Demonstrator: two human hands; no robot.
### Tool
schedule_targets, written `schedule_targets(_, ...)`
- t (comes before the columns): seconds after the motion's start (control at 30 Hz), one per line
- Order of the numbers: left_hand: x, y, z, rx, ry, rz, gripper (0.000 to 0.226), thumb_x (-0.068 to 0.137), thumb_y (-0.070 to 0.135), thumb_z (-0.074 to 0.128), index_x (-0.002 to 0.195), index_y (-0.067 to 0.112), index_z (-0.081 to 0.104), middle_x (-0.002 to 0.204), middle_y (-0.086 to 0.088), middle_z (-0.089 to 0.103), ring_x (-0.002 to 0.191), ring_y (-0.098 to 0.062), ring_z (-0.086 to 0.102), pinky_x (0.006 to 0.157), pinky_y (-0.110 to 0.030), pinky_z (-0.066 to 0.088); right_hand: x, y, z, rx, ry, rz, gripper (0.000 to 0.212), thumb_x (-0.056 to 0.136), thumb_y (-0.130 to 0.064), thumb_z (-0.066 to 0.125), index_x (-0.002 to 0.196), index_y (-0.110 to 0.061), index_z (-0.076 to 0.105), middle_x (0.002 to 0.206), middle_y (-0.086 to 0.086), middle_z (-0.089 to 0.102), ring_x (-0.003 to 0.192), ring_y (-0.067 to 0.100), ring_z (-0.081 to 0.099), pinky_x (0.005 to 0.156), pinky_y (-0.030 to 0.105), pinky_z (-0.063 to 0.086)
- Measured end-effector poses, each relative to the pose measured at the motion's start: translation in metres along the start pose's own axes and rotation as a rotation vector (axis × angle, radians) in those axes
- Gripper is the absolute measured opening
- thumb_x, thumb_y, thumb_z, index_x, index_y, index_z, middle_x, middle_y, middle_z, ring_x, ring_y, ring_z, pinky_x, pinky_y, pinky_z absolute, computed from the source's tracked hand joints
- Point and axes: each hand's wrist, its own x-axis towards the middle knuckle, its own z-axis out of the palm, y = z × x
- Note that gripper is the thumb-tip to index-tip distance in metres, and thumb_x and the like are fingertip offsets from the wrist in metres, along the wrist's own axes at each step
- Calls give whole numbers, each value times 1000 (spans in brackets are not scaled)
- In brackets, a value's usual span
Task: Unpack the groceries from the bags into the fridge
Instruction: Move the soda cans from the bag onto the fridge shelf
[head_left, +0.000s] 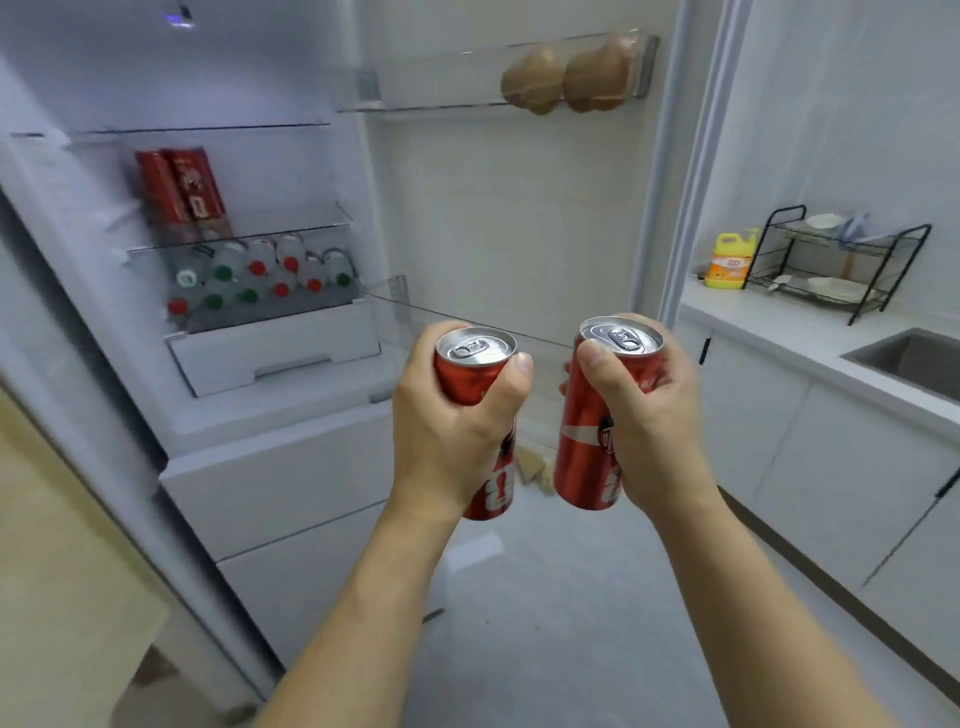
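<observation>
Two cans were held upright before the open fridge (270, 358), one in each hand. The left hand (447, 431) had its fingers and thumb (511, 384) clamped round the left can (475, 374); the right hand (644, 415) gripped the right can (582, 447) the same way, thumb near the rim. Both cans were red, unopened, tabs flat, apart from each other. The step in hand looked like carrying them to a shelf. Next, each would need setting down upright, perhaps beside the red cartons (182, 192) or in the door rack (467, 322) just ahead. Below the cartons lay small bottles (260, 275); brown fruit (571, 78) sat in the upper door bin.
</observation>
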Motion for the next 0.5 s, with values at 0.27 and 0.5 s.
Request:
schedule_targets(0.27,40,-36,-53,57,91,-3,41,70,49,70,92,16,59,79,10,66,72,-9,63,64,-20,51,24,26,76,60,-84,19,23,69,-48,73,90,-41,66,94,7,71,89,31,69,83,57,55)
schedule_targets(0.5,75,-68,-66,105,158,-4,44,71,50,70,94,15,60,84,9,66,74,-8,64,66,-14,49,60,56,118,87,-178,55,23,69,-50,73,89,-42,65,93,5,71,88,29,69,81,55,56)
